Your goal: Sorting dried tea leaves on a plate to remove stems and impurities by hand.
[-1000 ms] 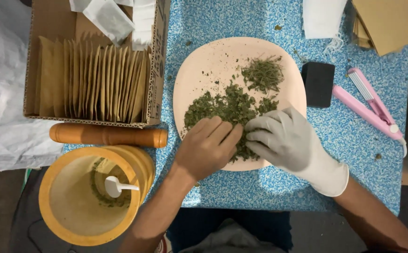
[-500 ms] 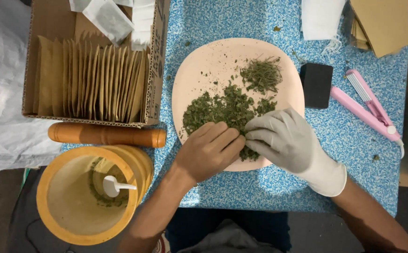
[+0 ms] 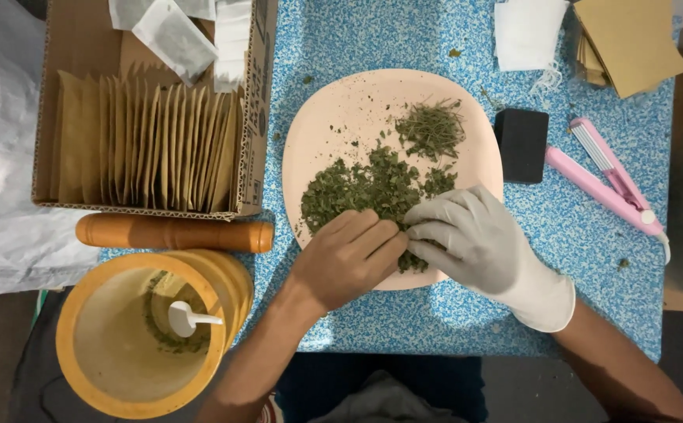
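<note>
A pale pink plate (image 3: 341,117) lies on a blue speckled table (image 3: 592,235). On it are a pile of crushed green leaves (image 3: 365,188) and a smaller heap of thin dried stems (image 3: 431,129). My bare left hand (image 3: 345,258) rests on the near edge of the leaf pile, its fingers pinching into the leaves. My right hand (image 3: 474,235), in a grey-white glove, meets it fingertip to fingertip and pinches the same leaves.
A cardboard box (image 3: 255,117) of upright brown paper sachets stands at the left. A wooden pestle (image 3: 173,233) and a yellow mortar (image 3: 106,345) with a white spoon (image 3: 188,317) lie near left. A black block (image 3: 521,145), a pink sealer clamp (image 3: 608,176), white filter bags (image 3: 525,31) and brown envelopes (image 3: 631,39) are at the right.
Both hands stay on the leaf pile with small finger movements. The view has shifted slightly, so everything sits a little more to the left.
</note>
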